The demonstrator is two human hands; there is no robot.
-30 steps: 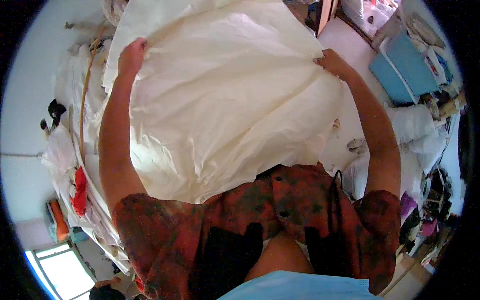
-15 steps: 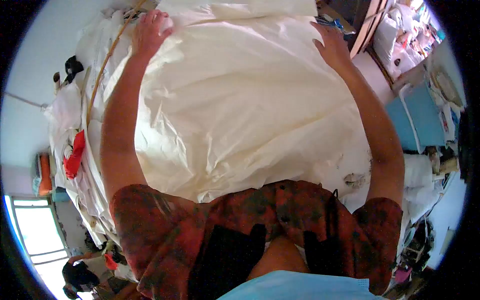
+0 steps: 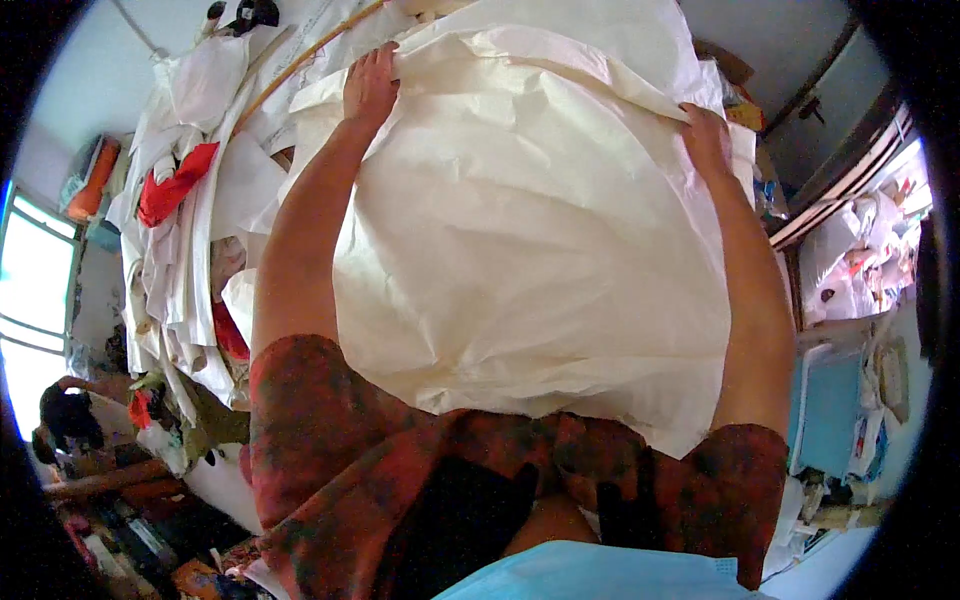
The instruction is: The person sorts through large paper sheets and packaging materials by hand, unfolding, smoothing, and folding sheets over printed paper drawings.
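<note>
Nearest me, the pale sheet (image 3: 520,270) gathers in small creases against my shirt (image 3: 340,450), so I'd best lean back a little to free that edge. It runs from there out to both hands, wrinkled across the middle; an even, outward draw suits it better than a tug. At its far folded part, my left hand (image 3: 372,88) lies with fingers close together and my right hand (image 3: 706,138) has its fingers bent at the edge. The view is blurry, so I can't tell whether either pinches it. Level hands should keep that fold from skewing.
</note>
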